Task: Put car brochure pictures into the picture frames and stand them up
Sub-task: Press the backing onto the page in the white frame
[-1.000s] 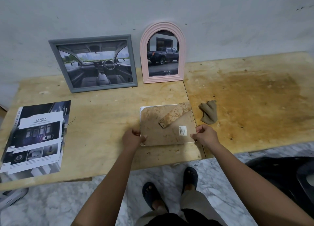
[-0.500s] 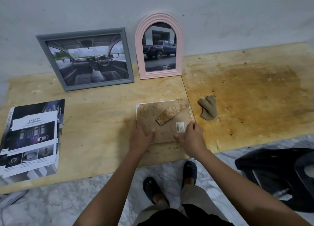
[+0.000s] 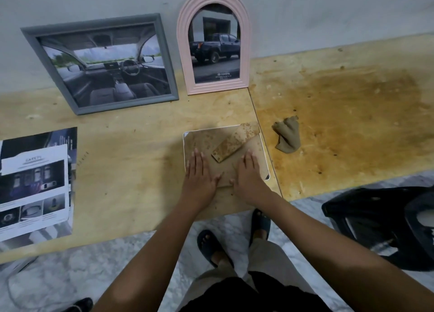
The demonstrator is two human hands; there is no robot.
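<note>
A white-edged picture frame (image 3: 256,145) lies face down on the wooden table (image 3: 131,152), its brown backing board up and its speckled stand flap (image 3: 234,141) raised at an angle. My left hand (image 3: 199,178) lies flat on the board's near left part. My right hand (image 3: 250,176) lies flat on the near right part, fingers straight. A grey frame (image 3: 101,65) with a car-interior picture and a pink arched frame (image 3: 215,44) with a pickup-truck picture stand against the wall. The car brochure (image 3: 32,185) lies at the table's left.
A crumpled brown cloth (image 3: 287,134) lies just right of the face-down frame. The right table half (image 3: 352,114) is stained dark. A black chair (image 3: 385,227) stands at the lower right. My sandalled feet (image 3: 234,236) are on the marble floor below the table edge.
Both hands left the frame's side edges and moved onto the backing board, now pressing flat with straight fingers. The view has moved closer and tilted down.
</note>
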